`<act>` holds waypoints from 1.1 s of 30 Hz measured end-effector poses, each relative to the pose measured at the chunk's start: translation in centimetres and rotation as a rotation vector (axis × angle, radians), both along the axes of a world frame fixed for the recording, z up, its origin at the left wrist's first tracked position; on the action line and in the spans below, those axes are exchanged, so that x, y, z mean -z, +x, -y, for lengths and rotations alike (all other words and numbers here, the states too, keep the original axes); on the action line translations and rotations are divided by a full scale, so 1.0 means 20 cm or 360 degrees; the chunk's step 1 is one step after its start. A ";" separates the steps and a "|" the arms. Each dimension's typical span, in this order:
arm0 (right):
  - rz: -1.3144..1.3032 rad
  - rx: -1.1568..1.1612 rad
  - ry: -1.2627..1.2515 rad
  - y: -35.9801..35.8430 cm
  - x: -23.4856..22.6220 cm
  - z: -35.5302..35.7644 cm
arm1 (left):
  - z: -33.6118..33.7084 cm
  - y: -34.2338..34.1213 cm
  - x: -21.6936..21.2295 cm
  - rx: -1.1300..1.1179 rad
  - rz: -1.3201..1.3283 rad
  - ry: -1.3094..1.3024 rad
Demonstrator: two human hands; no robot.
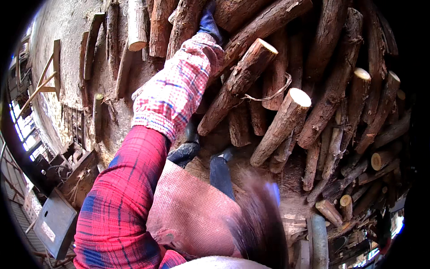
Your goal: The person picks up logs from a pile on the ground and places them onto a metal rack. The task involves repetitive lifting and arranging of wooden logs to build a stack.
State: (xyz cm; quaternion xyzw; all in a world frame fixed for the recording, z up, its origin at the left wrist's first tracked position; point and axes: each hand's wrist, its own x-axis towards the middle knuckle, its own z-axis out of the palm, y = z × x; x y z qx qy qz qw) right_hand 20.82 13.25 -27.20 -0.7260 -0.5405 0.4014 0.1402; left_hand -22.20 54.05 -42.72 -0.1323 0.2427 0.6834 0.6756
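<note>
My left hand point(209, 23), in a blue glove, reaches to the upper edge of the view. It lies against the side of a thick rough-barked log point(184, 28). Its fingers are cut off by the edge or hidden among the logs, so their grip does not show. A red and blue plaid sleeve with a checked sleeve cover point(177, 87) runs up from the lower left. Just right of the hand, a long log point(264, 24) slants across others, and a shorter log with a pale cut end point(239, 85) leans below it. My right hand is out of view.
A heap of logs point(331, 85) fills the right side, several with cut ends sticking out. Split pieces point(93, 47) lie on the dirt floor point(62, 27) at upper left. A grey metal box point(54, 224) stands lower left. My dark boots point(183, 154) are beside the pile.
</note>
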 end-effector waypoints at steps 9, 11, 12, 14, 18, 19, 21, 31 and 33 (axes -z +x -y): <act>-0.2945 0.0158 -0.0566 -1.17 0.18 -2.21 | 0.21 0.22 -0.72 -0.0068 -0.1138 -0.0130; -0.1937 -0.0004 -0.0425 -1.26 -0.09 -2.22 | 0.27 0.45 -0.87 -0.0424 -0.1551 -0.0682; -0.1661 0.0138 -0.0475 -1.25 -0.26 -2.21 | 0.30 0.50 -1.03 -0.0245 -0.1658 -0.0694; -0.2077 0.0270 -0.1120 -1.13 -0.49 -2.16 | 0.46 0.57 -1.30 0.0104 -0.2011 -0.0746; -0.2093 0.0620 -0.1276 -0.84 -0.85 -1.65 | 0.88 0.39 -1.54 0.0571 -0.1134 -0.0307; -0.2067 0.0696 -0.1099 -0.79 -0.95 -1.42 | 0.97 0.28 -1.63 0.0775 -0.0776 -0.0374; -0.1888 0.0774 -0.1251 -0.71 -1.23 -0.96 | 1.17 0.28 -1.60 0.0558 -0.0476 -0.0722; -0.1896 0.0923 -0.0975 -0.24 -2.29 0.62 | 2.19 1.10 -2.28 0.1031 0.0228 -0.0452; -0.2000 0.0893 -0.0702 -0.18 -2.44 0.83 | 2.19 1.22 -2.42 0.1206 0.0047 -0.0274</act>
